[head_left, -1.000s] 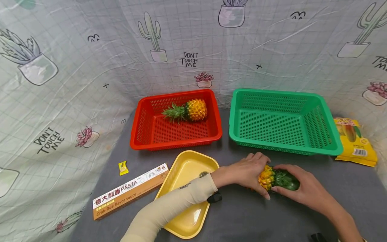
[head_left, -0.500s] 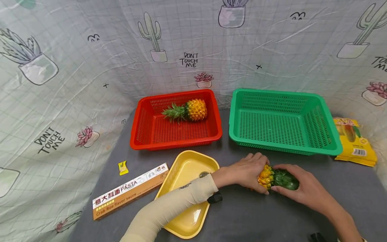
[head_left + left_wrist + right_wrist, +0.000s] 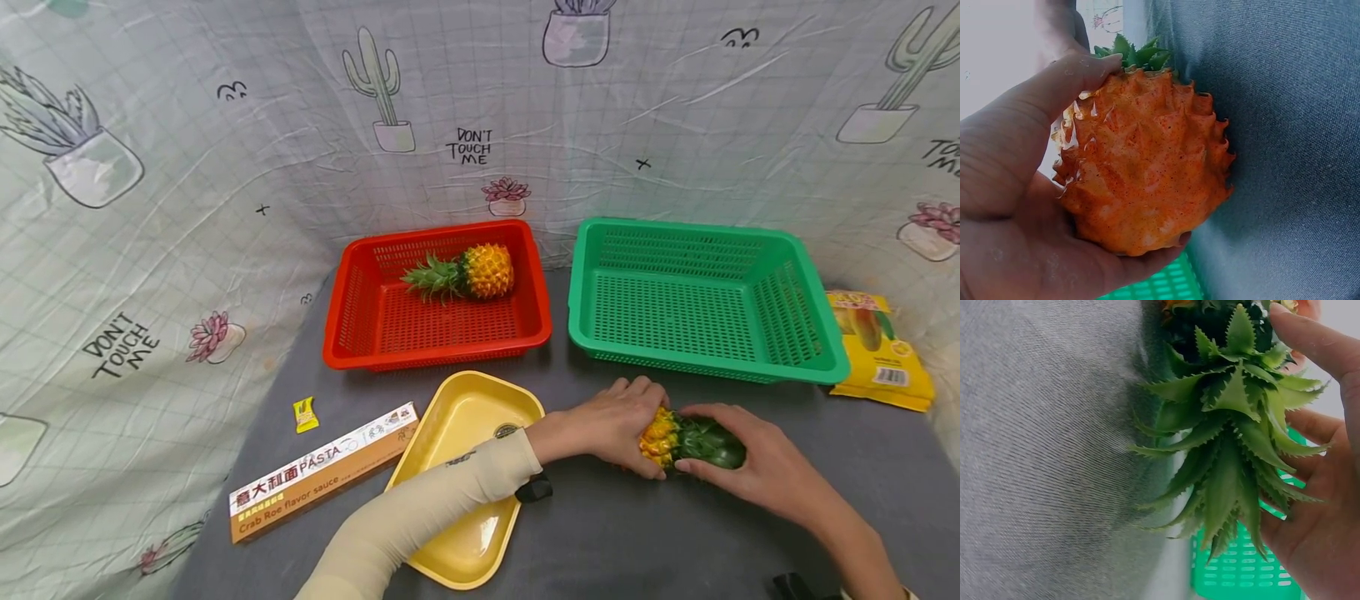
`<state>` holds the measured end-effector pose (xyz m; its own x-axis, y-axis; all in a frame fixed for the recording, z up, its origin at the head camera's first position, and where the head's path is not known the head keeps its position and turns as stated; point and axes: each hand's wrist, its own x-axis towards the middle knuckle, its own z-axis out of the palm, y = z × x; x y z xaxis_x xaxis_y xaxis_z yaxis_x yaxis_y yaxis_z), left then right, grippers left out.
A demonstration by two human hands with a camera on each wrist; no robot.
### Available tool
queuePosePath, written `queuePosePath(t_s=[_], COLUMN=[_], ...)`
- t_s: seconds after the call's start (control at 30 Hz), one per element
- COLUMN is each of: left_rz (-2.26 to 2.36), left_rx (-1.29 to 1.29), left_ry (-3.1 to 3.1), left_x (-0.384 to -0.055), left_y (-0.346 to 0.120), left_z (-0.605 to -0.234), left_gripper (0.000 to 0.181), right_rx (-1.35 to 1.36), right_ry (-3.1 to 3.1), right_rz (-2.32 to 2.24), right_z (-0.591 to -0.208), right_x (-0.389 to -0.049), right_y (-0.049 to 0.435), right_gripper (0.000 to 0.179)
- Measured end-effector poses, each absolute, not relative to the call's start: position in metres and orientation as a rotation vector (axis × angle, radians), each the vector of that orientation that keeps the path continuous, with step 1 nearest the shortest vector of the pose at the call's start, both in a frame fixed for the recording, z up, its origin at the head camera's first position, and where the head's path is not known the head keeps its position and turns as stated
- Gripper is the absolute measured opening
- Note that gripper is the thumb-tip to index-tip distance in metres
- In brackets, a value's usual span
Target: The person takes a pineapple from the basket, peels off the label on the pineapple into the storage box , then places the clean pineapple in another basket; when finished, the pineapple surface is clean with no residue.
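A pineapple [image 3: 660, 437] with an orange-yellow body and a green crown lies on its side on the dark table, crown to the right. My left hand [image 3: 618, 425] grips the body, the thumb on one side and the fingers curled round the other, as the left wrist view shows with the pineapple's spiky base [image 3: 1147, 169]. Round the crown [image 3: 1229, 437] is my right hand [image 3: 765, 458], its thumb near where leaves and body meet and its fingers behind the leaves. Part of the body is hidden under the left hand.
Behind the hands stands a green basket [image 3: 708, 371], with a yellow bag [image 3: 881, 354] at its right. A red basket [image 3: 438, 360] holds another pineapple [image 3: 487, 271]. Left lie a yellow tray [image 3: 468, 550], a pasta box [image 3: 322, 475] and a small yellow packet [image 3: 305, 414].
The left thumb has drawn in slightly against the pineapple. Both hands and the pineapple otherwise stay almost where they were.
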<state>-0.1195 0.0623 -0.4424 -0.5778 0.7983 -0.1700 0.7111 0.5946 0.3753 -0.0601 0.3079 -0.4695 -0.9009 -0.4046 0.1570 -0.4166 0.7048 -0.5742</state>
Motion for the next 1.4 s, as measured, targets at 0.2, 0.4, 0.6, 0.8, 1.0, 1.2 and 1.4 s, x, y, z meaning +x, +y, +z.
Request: queuePosePath(t_s=[0.2,0.4,0.6,0.8,1.0,1.2,1.4], left_rz=[0.390,0.386,0.378,0.350,0.376,0.392,0.402], left_rx=[1.219,1.222,1.218,1.234,1.227,1.204,1.205], left_ry=[2.501,2.504,2.510,2.522,2.517,2.513,2.505], left_x=[-0.120,-0.118,-0.117,-0.116,-0.115,-0.115,-0.115], left_y=[0.061,0.062,0.062,0.062,0.061,0.061,0.060], left_z=[-0.442,-0.442,-0.441,-0.440,-0.440,-0.441,-0.442], left_gripper=[0.082,0.081,0.082,0.081,0.081,0.081,0.082], right_rx=[0.679,0.640,0.612,0.526,0.384,0.239,-0.116], right_ry=[-2.888,-2.848,-2.696,-2.584,-2.522,-2.427,-2.489], right_rz=[0.981,0.969,0.953,0.866,0.841,0.834,0.931], right_z=[-0.461,-0.452,-0.441,-0.430,-0.419,-0.417,-0.424], right_x=[-0.060,-0.061,-0.066,-0.076,-0.087,-0.104,-0.115], right_y=[0.310,0.316,0.324,0.336,0.353,0.368,0.379], right_gripper=[0.058,0.054,0.053,0.051,0.046,0.046,0.054])
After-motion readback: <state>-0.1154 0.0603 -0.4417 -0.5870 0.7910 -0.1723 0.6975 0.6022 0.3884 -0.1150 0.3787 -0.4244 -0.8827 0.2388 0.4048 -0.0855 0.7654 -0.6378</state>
